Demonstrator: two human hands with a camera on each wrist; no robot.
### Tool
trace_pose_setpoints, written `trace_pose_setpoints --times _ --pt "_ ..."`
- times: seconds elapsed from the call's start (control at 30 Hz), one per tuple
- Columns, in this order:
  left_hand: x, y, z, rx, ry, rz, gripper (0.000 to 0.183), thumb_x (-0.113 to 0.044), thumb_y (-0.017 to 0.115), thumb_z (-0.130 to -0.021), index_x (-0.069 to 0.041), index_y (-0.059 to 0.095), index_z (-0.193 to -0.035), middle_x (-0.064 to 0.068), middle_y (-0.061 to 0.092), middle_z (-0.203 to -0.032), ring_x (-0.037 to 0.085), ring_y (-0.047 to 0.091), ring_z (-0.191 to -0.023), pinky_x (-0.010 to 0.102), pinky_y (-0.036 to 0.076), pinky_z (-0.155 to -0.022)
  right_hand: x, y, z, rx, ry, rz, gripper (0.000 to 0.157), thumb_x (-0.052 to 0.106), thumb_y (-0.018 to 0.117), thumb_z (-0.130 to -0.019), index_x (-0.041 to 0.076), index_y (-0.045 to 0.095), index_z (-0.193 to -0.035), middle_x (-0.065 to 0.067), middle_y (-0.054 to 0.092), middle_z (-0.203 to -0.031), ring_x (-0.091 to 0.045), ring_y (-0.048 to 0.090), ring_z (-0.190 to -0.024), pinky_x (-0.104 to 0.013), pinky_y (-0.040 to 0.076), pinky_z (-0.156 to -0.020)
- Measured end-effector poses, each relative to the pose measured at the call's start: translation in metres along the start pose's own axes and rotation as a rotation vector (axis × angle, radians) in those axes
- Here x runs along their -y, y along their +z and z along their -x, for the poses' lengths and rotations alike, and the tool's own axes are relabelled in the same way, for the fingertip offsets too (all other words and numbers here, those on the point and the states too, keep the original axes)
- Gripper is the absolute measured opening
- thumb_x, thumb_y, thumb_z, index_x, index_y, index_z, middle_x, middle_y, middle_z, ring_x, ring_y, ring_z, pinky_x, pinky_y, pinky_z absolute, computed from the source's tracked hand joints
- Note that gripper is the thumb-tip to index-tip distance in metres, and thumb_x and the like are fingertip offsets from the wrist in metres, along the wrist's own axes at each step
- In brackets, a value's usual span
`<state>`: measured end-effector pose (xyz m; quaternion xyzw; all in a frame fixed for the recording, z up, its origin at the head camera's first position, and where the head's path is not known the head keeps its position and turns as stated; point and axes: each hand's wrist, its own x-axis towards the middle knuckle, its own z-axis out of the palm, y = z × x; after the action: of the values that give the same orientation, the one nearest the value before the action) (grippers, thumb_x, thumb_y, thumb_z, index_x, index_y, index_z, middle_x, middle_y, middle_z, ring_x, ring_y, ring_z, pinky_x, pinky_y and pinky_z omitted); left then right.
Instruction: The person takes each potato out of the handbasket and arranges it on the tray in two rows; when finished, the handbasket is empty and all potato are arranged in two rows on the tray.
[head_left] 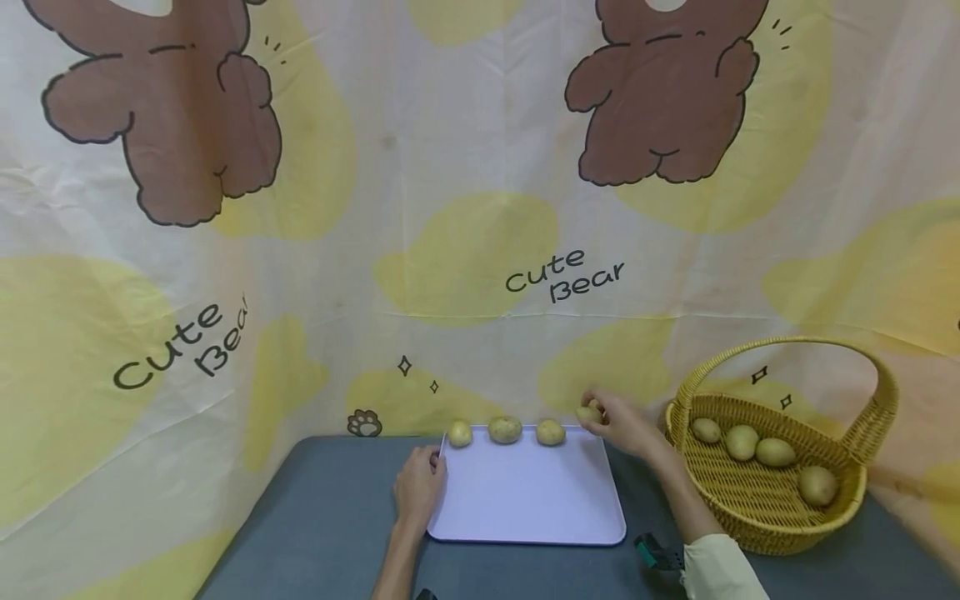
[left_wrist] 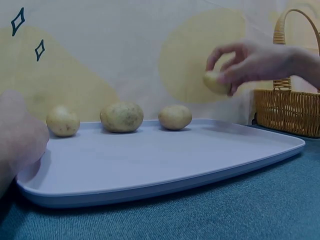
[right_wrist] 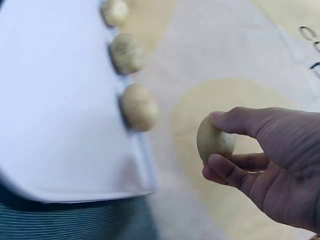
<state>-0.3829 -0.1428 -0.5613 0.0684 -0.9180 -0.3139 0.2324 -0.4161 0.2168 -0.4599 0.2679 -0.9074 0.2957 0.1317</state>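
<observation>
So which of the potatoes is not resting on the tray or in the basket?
The potato pinched in the right hand, held above the tray's far right corner. Three others sit on the tray; four lie in the basket.

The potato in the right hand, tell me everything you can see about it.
The potato is small, oval and pale yellow-tan with smooth, faintly speckled skin, whole and unpeeled as far as shows. The right hand pinches it between thumb and fingers, which cover part of it. It hangs in the air, clear of the surface, above the far right corner of the white tray, in line with the three potatoes along the tray's far edge. Only the hand touches it.
</observation>
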Motion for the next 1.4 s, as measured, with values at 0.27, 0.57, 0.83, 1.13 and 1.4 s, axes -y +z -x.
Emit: trace_pose_setpoints --times 0.27,0.57,0.83,1.13,1.4 --pt "0.003 0.003 0.0 0.004 0.001 0.003 0.022 -0.016 0.071 -0.096 -0.004 0.077 -0.114 0.007 0.068 -0.089 0.016 0.058 -0.069 0.033 0.043 -0.058 -0.018 0.027 0.005 0.079 0.007 0.095 0.02 0.004 0.077 -0.091 0.002 0.066 -0.107 -0.003 0.065 -0.082 -0.01 0.054 -0.072 -0.025 0.045 -0.062" --pt "0.003 0.002 -0.002 0.0 0.005 0.014 0.023 -0.015 0.071 -0.095 -0.003 0.077 -0.113 0.008 0.068 -0.089 0.017 0.058 -0.069 0.032 0.042 -0.058 -0.025 0.037 0.007 0.014 -0.006 0.137 0.024 -0.009 0.077 -0.084 -0.001 0.063 -0.103 -0.013 0.066 -0.089 -0.017 0.059 -0.077 -0.028 0.049 -0.065" --pt "0.003 0.002 -0.002 0.008 -0.003 0.006 0.022 -0.016 0.07 -0.096 -0.004 0.077 -0.113 0.006 0.067 -0.088 0.016 0.057 -0.068 0.032 0.041 -0.058 -0.025 0.037 0.006 0.029 0.023 0.128 0.026 -0.009 0.077 -0.084 -0.001 0.063 -0.104 -0.013 0.066 -0.089 -0.017 0.058 -0.076 -0.028 0.048 -0.065" --pt "0.004 0.003 -0.001 0.004 0.005 0.01 0.022 -0.016 0.07 -0.095 -0.004 0.077 -0.113 0.006 0.066 -0.087 0.015 0.056 -0.068 0.032 0.04 -0.057 -0.015 0.026 0.005 0.078 0.085 0.144 0.027 -0.005 0.077 -0.086 -0.004 0.065 -0.11 -0.015 0.068 -0.099 -0.021 0.059 -0.084 -0.035 0.052 -0.072" --pt "0.003 0.002 -0.001 0.01 0.002 0.016 0.022 -0.016 0.07 -0.096 -0.004 0.077 -0.113 0.007 0.068 -0.09 0.017 0.059 -0.071 0.034 0.043 -0.06 0.001 0.011 0.002 0.097 0.084 0.159 0.031 -0.006 0.075 -0.087 -0.004 0.064 -0.116 -0.023 0.069 -0.112 -0.032 0.068 -0.1 -0.046 0.056 -0.082"
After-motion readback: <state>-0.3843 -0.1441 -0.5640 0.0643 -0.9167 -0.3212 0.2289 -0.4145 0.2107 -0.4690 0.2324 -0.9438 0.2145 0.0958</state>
